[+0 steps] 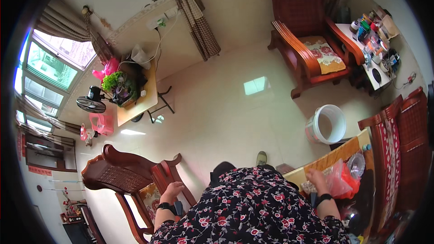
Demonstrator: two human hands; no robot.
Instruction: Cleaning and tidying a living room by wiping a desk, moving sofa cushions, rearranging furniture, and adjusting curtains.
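Note:
My left hand (172, 190) hangs beside the arm of a carved wooden armchair (125, 173), fingers loosely bent; whether it touches the chair cannot be told. My right hand (316, 178) is over the near edge of a stone-topped table (339, 148), close to red and clear plastic bags (348, 180). Pale small items lie beside that hand, too small to name. A clear ribbed glass dish (356, 165) stands behind the bags. Both wrists wear black bands.
A white plastic bucket (329, 124) stands on the tiled floor beyond the table. A wooden armchair (301, 17) and a cluttered side table (377, 73) are at the upper right, a wooden bench (412, 142) at the right. A folding table (149, 100) with a plant stands left.

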